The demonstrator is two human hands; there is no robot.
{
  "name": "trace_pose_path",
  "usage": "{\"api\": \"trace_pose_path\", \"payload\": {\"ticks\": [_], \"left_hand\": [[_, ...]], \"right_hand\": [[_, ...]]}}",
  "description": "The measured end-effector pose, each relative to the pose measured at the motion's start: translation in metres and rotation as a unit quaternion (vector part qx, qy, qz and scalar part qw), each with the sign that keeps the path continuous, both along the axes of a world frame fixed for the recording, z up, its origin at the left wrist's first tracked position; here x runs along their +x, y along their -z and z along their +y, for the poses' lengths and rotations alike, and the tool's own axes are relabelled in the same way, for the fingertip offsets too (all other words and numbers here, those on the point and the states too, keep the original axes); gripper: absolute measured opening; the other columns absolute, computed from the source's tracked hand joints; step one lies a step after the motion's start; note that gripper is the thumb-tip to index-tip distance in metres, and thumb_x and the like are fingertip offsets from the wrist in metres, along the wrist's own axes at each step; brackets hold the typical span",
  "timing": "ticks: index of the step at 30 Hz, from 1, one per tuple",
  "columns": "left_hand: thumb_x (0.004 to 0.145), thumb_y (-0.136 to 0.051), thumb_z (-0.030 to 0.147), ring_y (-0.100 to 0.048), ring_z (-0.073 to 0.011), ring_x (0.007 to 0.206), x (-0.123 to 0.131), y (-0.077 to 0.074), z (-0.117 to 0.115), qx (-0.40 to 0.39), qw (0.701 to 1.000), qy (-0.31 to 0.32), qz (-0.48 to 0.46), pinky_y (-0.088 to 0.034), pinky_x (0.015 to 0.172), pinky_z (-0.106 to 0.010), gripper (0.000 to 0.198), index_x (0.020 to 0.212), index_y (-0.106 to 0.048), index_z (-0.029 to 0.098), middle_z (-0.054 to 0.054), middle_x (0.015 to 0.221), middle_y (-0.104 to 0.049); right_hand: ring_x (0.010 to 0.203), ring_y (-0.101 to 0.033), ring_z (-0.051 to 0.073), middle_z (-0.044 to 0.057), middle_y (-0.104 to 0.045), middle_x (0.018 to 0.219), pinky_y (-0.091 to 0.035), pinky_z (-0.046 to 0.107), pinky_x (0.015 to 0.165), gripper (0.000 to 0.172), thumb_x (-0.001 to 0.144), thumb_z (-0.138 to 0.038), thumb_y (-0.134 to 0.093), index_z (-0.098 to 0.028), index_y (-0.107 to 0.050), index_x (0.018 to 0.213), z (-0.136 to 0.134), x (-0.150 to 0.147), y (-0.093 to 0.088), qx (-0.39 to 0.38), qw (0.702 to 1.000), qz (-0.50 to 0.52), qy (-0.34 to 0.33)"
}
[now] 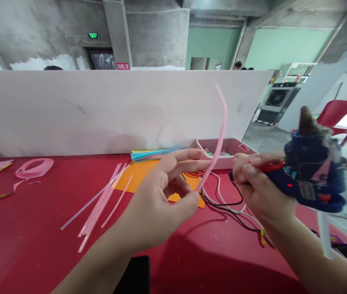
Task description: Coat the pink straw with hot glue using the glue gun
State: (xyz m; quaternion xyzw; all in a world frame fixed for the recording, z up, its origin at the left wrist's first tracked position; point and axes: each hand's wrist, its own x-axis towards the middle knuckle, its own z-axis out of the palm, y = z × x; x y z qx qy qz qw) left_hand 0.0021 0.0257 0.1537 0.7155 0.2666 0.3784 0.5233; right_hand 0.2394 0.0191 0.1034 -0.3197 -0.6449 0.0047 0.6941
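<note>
My left hand [164, 200] pinches the lower end of a pink pipe cleaner [222, 122] between thumb and fingers. The pipe cleaner stands up and bends near its top. In my right hand [262, 188] is a dark blue hot glue gun [311, 171], its brown-crusted nozzle pointing up and a whitish glue stick [324, 234] protruding below. A small red light glows on its body. My right fingers wrap round the handle by the orange trigger. The gun and the pipe cleaner are apart.
On the red table [47, 265] lie pink straw-like sticks [100, 208], orange sheets [136, 175], a blue bundle of stems [155, 155] and a pink ribbon roll [35, 167]. Cables [231, 208] run beneath my right hand. Behind stand a pink bin [222, 163] and a white partition [100, 114].
</note>
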Motion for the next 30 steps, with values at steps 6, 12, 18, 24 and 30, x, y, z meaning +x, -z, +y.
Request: {"api": "trace_pose_path", "payload": {"ticks": [6, 12, 18, 24, 30], "left_hand": [[0.094, -0.062, 0.009, -0.066, -0.0119, 0.088, 0.004, 0.015, -0.003, 0.099, 0.995, 0.02, 0.021, -0.056, 0.088, -0.03, 0.052, 0.139, -0.051, 0.032, -0.002, 0.135, -0.07], [0.095, -0.058, 0.005, -0.066, -0.0158, 0.116, 0.006, 0.017, -0.002, 0.137, 0.99, 0.024, 0.019, -0.056, 0.088, -0.027, 0.058, 0.143, -0.047, 0.034, -0.003, 0.14, -0.065], [0.093, -0.059, 0.005, -0.069, -0.0145, 0.104, 0.005, 0.017, -0.002, 0.148, 0.988, 0.026, 0.039, -0.055, 0.088, -0.028, 0.059, 0.142, -0.048, 0.036, -0.003, 0.131, -0.065], [0.094, -0.061, 0.013, -0.067, -0.012, 0.079, 0.003, 0.012, -0.002, 0.13, 0.986, 0.025, 0.098, -0.057, 0.087, -0.034, 0.058, 0.148, -0.045, 0.03, -0.007, 0.125, -0.066], [0.09, -0.067, 0.02, -0.069, -0.0232, 0.106, 0.003, 0.006, -0.006, 0.152, 0.976, 0.015, 0.154, -0.055, 0.099, -0.041, 0.044, 0.133, -0.059, 0.025, -0.008, 0.128, -0.069]], "right_hand": [[0.064, -0.064, 0.015, -0.004, -0.066, 0.073, -0.057, 0.031, 0.062, 0.018, 0.088, -0.017, -0.075, -0.03, -0.062, 0.089, -0.005, -0.015, -0.003, -0.053, 0.981, 0.154, -0.102], [0.079, -0.072, 0.018, -0.003, -0.067, 0.083, -0.065, 0.038, 0.08, 0.024, 0.086, -0.018, -0.079, -0.031, -0.059, 0.089, -0.005, -0.014, 0.001, -0.059, 0.98, 0.176, -0.073], [0.076, -0.074, 0.016, -0.007, -0.067, 0.08, -0.065, 0.034, 0.077, 0.03, 0.083, -0.014, -0.08, -0.03, -0.057, 0.092, -0.009, -0.021, -0.001, -0.09, 0.965, 0.208, -0.129], [0.076, -0.076, 0.016, -0.007, -0.071, 0.081, -0.066, 0.034, 0.078, 0.028, 0.083, -0.016, -0.08, -0.031, -0.06, 0.094, -0.013, -0.024, -0.001, -0.113, 0.962, 0.2, -0.145], [0.075, -0.072, 0.014, -0.007, -0.065, 0.082, -0.066, 0.031, 0.079, 0.031, 0.081, -0.013, -0.08, -0.031, -0.058, 0.092, -0.014, -0.029, 0.005, -0.083, 0.97, 0.199, -0.115]]}}
